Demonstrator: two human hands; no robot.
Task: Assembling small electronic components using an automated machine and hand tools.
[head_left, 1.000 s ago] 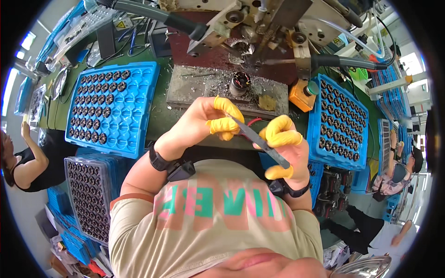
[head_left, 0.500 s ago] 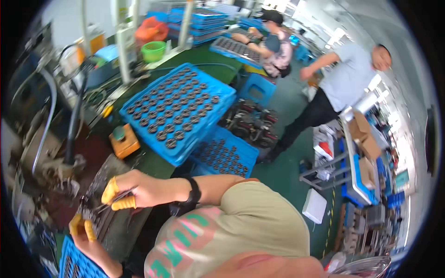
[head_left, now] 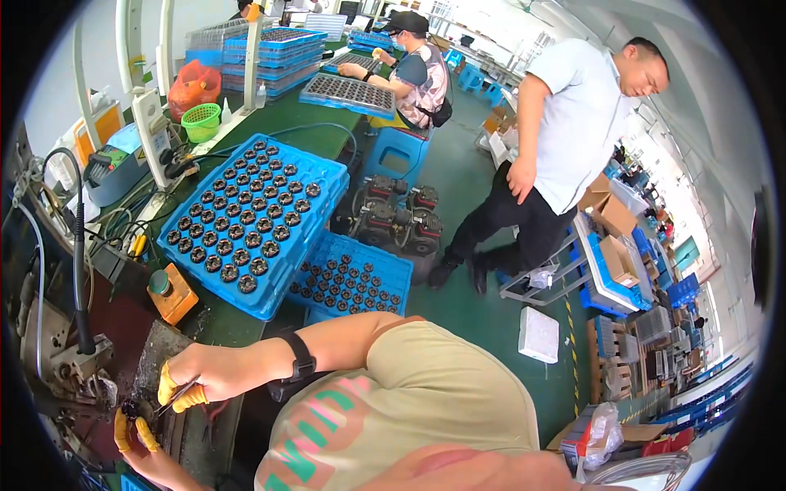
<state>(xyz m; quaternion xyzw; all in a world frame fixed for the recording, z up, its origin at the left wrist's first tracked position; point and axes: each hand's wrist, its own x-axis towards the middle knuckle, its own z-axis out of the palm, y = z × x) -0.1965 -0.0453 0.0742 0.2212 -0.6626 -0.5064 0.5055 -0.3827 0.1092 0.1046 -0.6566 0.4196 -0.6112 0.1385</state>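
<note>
My right hand (head_left: pixel 196 378), with yellow finger cots, pinches a pair of thin dark tweezers (head_left: pixel 178 395). The tweezer tips point toward a small dark round part (head_left: pixel 137 409). That part sits between the yellow-covered fingertips of my left hand (head_left: pixel 143 446), just in front of a machine fixture (head_left: pixel 86 360); its detail is too dark to make out. A blue tray (head_left: pixel 255 304) beyond my right hand carries rows of round dark metal parts (head_left: pixel 247 284). An orange block with a round green top (head_left: pixel 172 295) lies beside that tray.
A second blue tray of parts (head_left: pixel 393 274) stands lower down, near black machinery (head_left: pixel 393 214) on the floor. A black flexible hose (head_left: pixel 80 278) rises at the left. A co-worker (head_left: pixel 413 74) sits at the far bench; another person (head_left: pixel 565 123) stands in the aisle.
The view has shifted, so the bench and trays appear lower and further left. The standing person's arm has dropped to their side. My hands stay close together, tweezers still in the right.
</note>
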